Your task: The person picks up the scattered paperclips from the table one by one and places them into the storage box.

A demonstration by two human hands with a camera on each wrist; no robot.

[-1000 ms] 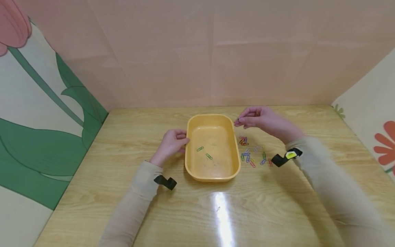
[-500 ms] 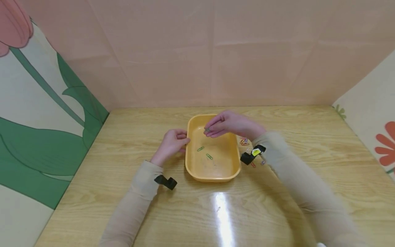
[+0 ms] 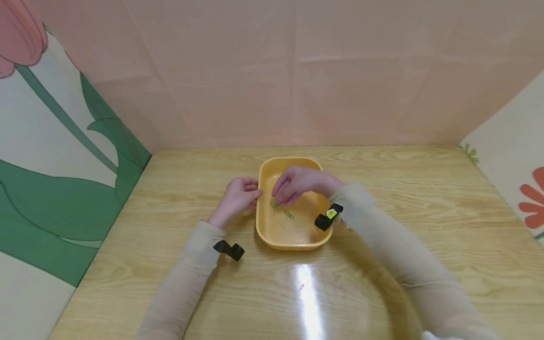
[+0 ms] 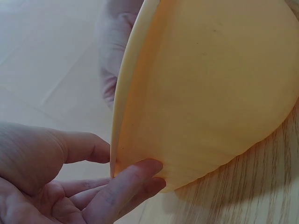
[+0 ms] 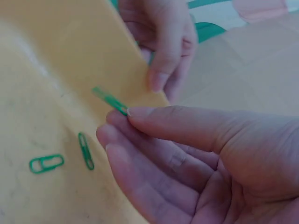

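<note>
My left hand (image 3: 236, 196) grips the left rim of a yellow plastic tray (image 3: 293, 246), thumb over the edge and fingers against the outer wall (image 4: 219, 84). Inside the tray's space, low over its floor, my right hand (image 3: 299, 183) pinches a green paper clip (image 5: 112, 101) between thumb and forefinger; the clip's free end looks blurred. On the tray floor lie two more green paper clips, one flat paper clip (image 5: 46, 163) and one paper clip nearer the fingers (image 5: 86, 150).
Right of the tray, a few coloured paper clips (image 3: 350, 229) peek out beside my right sleeve (image 3: 382, 241), which hides others. The wooden table (image 3: 204, 170) meets a pink backdrop behind the tray. A black wrist camera (image 3: 325, 221) overlaps the tray's right rim.
My right hand has swung left from beyond the tray's right rim to over its interior, then lower and nearer, carrying the paper clip. The left hand keeps its hold on the rim.
</note>
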